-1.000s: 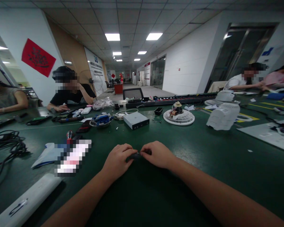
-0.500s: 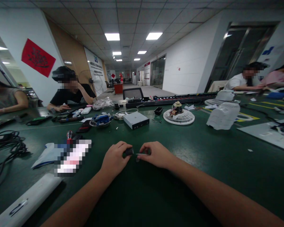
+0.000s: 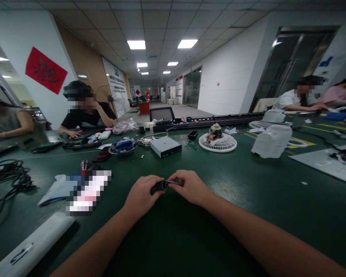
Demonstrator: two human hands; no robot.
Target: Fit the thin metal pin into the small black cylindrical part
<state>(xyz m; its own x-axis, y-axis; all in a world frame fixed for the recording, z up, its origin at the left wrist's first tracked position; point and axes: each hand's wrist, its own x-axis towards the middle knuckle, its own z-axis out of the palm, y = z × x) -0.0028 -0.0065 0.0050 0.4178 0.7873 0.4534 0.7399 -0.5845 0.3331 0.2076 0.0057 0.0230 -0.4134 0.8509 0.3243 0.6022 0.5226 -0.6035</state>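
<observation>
My left hand (image 3: 140,195) is closed around a small black cylinder (image 3: 161,186), whose round end faces right and toward me. In my right hand (image 3: 192,187), thumb and fingers pinch a thin metal tool (image 3: 174,182); its exact kind is too small to make out. The tool's tip meets the rim of the cylinder at its round end, and I cannot tell whether it reaches inside. Both hands are held close together over the green table (image 3: 167,234).
Beyond my hands lie a silver optical drive (image 3: 165,145), a white fan grille with a motor (image 3: 217,142) and a white plastic housing (image 3: 272,141). Left are black cables (image 3: 8,179), a white long case (image 3: 31,244) and a bowl with blue items (image 3: 122,146). Several people sit around.
The cylinder has tilted so its round end shows more toward me. My right hand has brought the metal tool up and left, from a small gap to the cylinder's rim.
</observation>
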